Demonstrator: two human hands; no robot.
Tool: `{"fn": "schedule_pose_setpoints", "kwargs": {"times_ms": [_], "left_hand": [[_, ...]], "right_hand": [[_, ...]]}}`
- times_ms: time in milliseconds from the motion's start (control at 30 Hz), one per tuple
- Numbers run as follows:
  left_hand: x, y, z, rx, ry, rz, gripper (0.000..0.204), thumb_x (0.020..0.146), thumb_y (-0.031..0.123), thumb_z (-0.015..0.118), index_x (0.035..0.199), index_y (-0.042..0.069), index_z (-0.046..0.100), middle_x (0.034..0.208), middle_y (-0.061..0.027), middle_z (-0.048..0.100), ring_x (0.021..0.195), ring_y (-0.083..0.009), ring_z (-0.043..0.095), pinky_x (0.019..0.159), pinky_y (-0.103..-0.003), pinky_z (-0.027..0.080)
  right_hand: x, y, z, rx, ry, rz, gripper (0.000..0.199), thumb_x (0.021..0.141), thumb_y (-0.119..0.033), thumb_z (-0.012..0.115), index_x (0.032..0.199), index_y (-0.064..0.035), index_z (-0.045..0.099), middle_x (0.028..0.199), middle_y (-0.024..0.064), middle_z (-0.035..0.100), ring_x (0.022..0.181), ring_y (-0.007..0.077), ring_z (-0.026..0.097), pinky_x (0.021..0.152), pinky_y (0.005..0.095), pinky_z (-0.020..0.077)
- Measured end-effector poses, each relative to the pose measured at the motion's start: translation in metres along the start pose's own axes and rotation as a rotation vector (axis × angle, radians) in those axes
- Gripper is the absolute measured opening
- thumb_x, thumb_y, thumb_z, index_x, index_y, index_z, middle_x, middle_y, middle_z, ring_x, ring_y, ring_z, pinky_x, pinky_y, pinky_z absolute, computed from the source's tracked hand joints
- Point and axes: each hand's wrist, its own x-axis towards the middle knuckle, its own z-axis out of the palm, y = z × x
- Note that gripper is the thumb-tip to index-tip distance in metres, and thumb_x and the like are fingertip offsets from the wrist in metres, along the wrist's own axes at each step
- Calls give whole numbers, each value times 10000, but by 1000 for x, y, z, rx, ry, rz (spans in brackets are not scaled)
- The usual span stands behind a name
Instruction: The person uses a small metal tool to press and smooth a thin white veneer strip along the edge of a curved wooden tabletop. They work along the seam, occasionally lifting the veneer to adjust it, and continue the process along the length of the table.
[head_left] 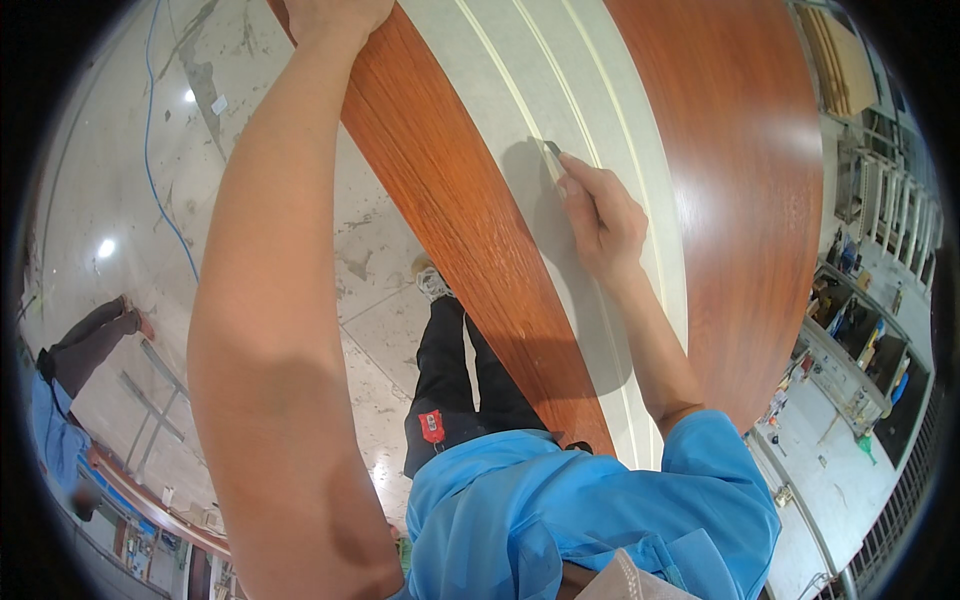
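A large board with a reddish-brown wood-grain face [450,190] lies before me, with a pale grey band [490,100] along it. Several thin cream lines [545,65] run lengthwise in that band. My right hand [610,220] is closed, pinching a small thin dark piece [553,148] whose tip reaches one of the lines. Most of this piece is hidden in my fingers, so its exact kind does not show. At the top of the view, my left hand [338,14] rests by the board's left edge. Its fingers are cut off by the picture's rim.
On the right, a wider wood-grain panel [745,200] borders the band. Beyond it stand a bench with tools [860,340] and stacked brown boards [838,60]. A blue cable [150,150] crosses the tiled floor at left. Another person [70,400] is at the far left.
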Motion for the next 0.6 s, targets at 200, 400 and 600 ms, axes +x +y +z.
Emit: {"fn": "schedule_pose_setpoints", "kwargs": {"times_ms": [200, 400, 600], "left_hand": [[0, -1, 0, 1, 23, 10, 590, 1082, 310, 479, 1549, -51, 466, 1651, -194, 439, 1556, -349, 353, 1285, -511, 232], [0, -2, 1, 12, 17, 8, 592, 1085, 320, 480, 1553, -43, 467, 1653, -190, 440, 1555, -345, 356, 1281, -509, 240], [1, -3, 3, 32, 30, 17, 583, 1086, 337, 486, 1537, -32, 486, 1644, -189, 452, 1542, -347, 376, 1274, -509, 253]], "right_hand": [[-4, -1, -1, -1, -2, 2, 230, 995, 31, 686, 1219, 2, 728, 917, 124, 751, 766, 212, 725, 650, 312, 550], [-10, 1, -3, -6, -4, -6, 246, 988, 41, 687, 1227, -1, 724, 903, 124, 746, 750, 214, 719, 641, 316, 547], [-16, 2, -4, -8, -9, -15, 281, 1012, 38, 644, 1280, -15, 713, 902, 101, 736, 728, 158, 692, 649, 279, 525]]}}
